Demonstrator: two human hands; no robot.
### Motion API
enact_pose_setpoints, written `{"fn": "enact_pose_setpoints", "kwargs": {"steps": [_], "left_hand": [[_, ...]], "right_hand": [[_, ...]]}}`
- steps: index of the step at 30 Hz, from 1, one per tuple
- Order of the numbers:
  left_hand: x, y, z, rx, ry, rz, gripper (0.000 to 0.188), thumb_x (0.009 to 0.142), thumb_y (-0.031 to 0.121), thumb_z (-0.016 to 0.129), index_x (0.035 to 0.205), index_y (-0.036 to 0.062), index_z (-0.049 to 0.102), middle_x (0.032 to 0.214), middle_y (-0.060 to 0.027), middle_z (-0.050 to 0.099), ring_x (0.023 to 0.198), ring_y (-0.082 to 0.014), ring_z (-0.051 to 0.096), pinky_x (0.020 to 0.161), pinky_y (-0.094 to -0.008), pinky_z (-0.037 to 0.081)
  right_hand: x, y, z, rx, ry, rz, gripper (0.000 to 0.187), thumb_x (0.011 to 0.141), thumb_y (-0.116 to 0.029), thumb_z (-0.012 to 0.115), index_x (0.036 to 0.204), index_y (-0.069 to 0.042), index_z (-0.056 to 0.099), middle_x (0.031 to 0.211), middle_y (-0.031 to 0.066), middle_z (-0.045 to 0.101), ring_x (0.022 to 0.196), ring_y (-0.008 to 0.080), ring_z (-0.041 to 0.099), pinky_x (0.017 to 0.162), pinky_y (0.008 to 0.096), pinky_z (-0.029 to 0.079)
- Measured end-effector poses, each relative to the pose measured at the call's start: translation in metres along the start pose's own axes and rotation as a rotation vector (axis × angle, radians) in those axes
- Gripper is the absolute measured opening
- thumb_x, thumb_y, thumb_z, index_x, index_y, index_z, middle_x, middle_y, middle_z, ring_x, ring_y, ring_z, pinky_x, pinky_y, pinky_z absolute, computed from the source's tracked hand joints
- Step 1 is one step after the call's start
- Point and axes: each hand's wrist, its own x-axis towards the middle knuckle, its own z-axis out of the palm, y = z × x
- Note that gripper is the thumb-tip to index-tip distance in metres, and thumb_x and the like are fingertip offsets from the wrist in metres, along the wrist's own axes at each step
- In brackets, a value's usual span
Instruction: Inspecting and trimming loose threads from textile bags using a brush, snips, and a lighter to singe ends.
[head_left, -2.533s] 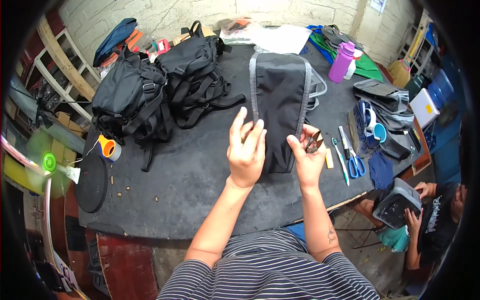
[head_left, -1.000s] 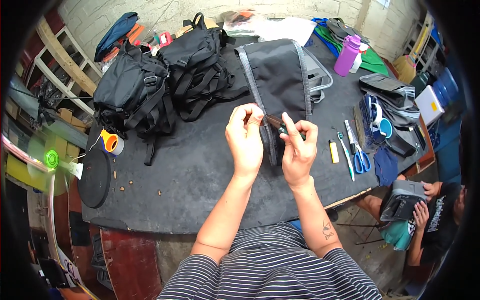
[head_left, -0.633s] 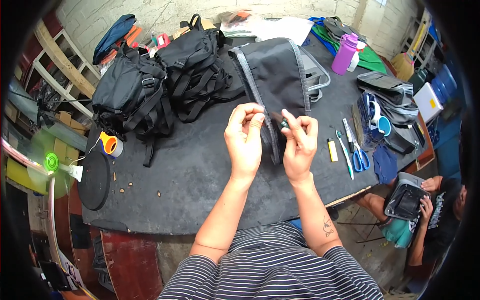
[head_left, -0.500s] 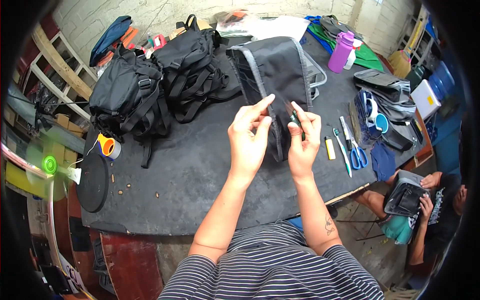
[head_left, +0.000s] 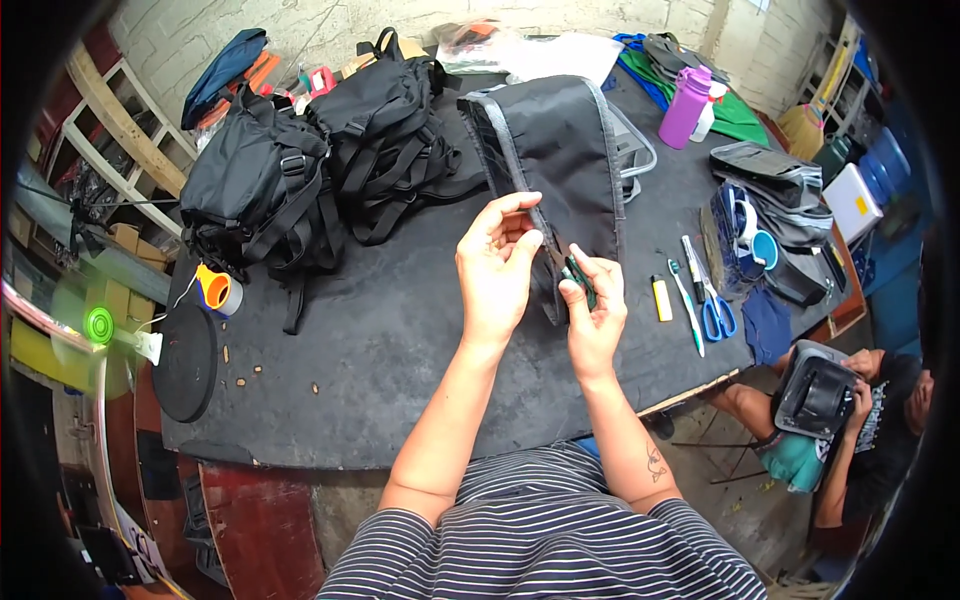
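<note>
Black panel (head_left: 572, 140): best kept taut, I'd say; it runs from between the hands toward the table's (head_left: 400, 400) far edge.
Left hand (head_left: 493, 278): thumb and forefinger slightly parted beside the grey binding (head_left: 513, 150), pinch unclear.
Right hand (head_left: 597, 315): closed around...
Small green tool (head_left: 580, 278): tip toward that binding.

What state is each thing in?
Black fabric: spread lengthwise, creased
Left hand: fingers curled at fabric edge, grip unclear
Small green-handled tool: held, blade opening unclear
Right hand: closed around the tool
Fan: spinning, blades blurred
Purple bottle: upright, capped
White spray bottle: upright
Blue-handled scissors: lying flat
Toothbrush: lying flat
Yellow item: lying flat
Black bags: straps loose
Grey-black bag: in co-worker's hands
</note>
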Motion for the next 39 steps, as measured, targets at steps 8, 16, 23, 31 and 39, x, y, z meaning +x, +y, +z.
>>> {"fn": "enact_pose_setpoints", "kwargs": {"steps": [8,16,23,31,39], "left_hand": [[-0.003,-0.002,0.002,-0.025,0.011,0.002,0.034,0.082,-0.014,0.056,0.112,-0.0002,0.062,0.097,-0.0035,0.062,0.084,-0.0072,0.058,0.076,-0.0204,0.049],[-0.005,-0.003,0.003,0.006,0.013,-0.009,0.035,0.081,-0.014,0.057,0.114,-0.0008,0.061,0.098,-0.0046,0.062,0.085,-0.0084,0.059,0.078,-0.0222,0.050],[-0.006,-0.004,0.005,0.037,0.000,-0.005,0.037,0.081,-0.014,0.059,0.116,0.0000,0.060,0.099,-0.0035,0.061,0.085,-0.0073,0.057,0.077,-0.0210,0.049],[-0.007,0.001,0.005,0.046,0.022,0.018,0.024,0.091,-0.001,0.058,0.115,0.0019,0.060,0.096,0.0011,0.056,0.085,-0.0054,0.051,0.077,-0.0195,0.044],[-0.015,-0.007,0.012,0.089,0.055,0.076,0.036,0.105,0.031,0.033,0.117,0.0049,0.055,0.100,0.0022,0.052,0.081,-0.0060,0.041,0.076,-0.0205,0.035]], "right_hand": [[0.004,-0.001,0.005,0.026,0.022,-0.014,0.033,0.084,0.000,0.065,0.117,-0.004,0.065,0.099,0.0033,0.052,0.087,0.0105,0.051,0.078,0.0223,0.044],[0.004,-0.002,0.005,0.097,0.031,-0.015,0.031,0.084,0.001,0.066,0.115,-0.004,0.066,0.098,0.0025,0.052,0.084,0.0098,0.052,0.074,0.0211,0.044],[0.006,0.001,-0.002,0.127,0.015,0.037,0.026,0.087,0.000,0.063,0.113,0.000,0.065,0.102,0.0037,0.055,0.088,0.0104,0.053,0.082,0.0241,0.044],[-0.014,0.058,-0.061,0.126,0.406,0.054,0.033,0.100,-0.014,0.048,0.131,-0.002,0.046,0.130,0.0080,0.049,0.093,0.0114,0.046,0.086,0.0245,0.040],[-0.021,0.092,-0.111,-1.025,0.114,0.080,0.040,0.087,-0.031,0.062,0.119,-0.007,0.058,0.113,0.0164,0.049,0.106,0.0346,0.044,0.095,0.0464,0.034]]}}
